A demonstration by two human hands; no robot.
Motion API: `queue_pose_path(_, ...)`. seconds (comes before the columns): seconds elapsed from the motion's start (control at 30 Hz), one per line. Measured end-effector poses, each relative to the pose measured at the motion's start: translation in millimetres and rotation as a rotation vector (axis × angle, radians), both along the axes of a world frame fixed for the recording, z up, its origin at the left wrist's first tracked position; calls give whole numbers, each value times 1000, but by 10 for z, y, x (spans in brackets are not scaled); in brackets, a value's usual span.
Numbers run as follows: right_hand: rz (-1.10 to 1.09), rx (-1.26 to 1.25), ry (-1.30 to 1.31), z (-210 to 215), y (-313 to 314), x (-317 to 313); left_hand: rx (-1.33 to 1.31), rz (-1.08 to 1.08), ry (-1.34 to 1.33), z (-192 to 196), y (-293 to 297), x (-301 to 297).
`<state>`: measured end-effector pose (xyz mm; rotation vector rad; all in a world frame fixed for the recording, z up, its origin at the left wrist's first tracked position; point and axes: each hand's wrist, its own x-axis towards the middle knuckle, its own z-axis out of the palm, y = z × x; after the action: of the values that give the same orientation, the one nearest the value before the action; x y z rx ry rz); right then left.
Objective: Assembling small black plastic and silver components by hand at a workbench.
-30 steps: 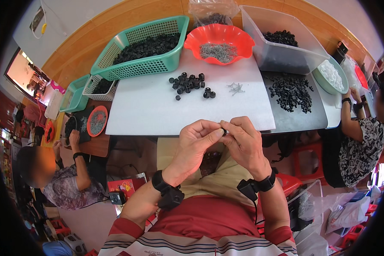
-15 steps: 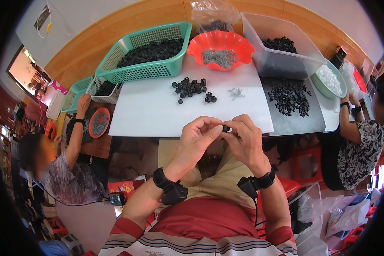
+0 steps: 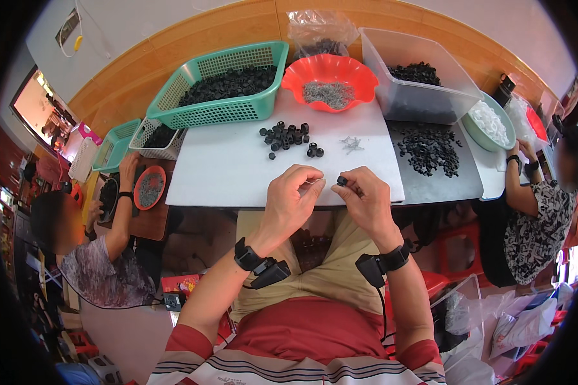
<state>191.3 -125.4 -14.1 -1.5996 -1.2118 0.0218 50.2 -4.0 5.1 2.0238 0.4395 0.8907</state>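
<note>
My right hand [image 3: 370,200] pinches a small black plastic cap [image 3: 342,181] between thumb and fingers, just above the front edge of the white board [image 3: 225,173]. Beside it, a short gap away, my left hand [image 3: 291,200] has its thumb and forefinger pressed together. Whatever lies between those fingertips is too small to make out. Beyond my hands sits a pile of black caps [image 3: 284,136], with a small cluster of caps [image 3: 315,151] closer to me. Several thin metal pins [image 3: 352,145] lie in a little heap to their right.
Along the back stand a green basket [image 3: 221,114] of black parts, a red wavy bowl [image 3: 294,80] of pins and a clear bin [image 3: 424,106]. Small black pieces [image 3: 430,151] cover a grey mat at right. Co-workers sit at left [image 3: 109,269] and right [image 3: 539,224].
My hands have drawn apart; they were together at the black cap. The cap now stays in my right fingers, and my left hand has shifted slightly left.
</note>
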Motion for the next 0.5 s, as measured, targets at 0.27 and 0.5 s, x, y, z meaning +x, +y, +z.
queue_pose_path(0.27,-3,29,20,3,-21,-21,134,51,80,-49,84,54)
queue_pose_path(0.5,-35,32,30,-18,-16,-21,125,86,71,-120,28,75)
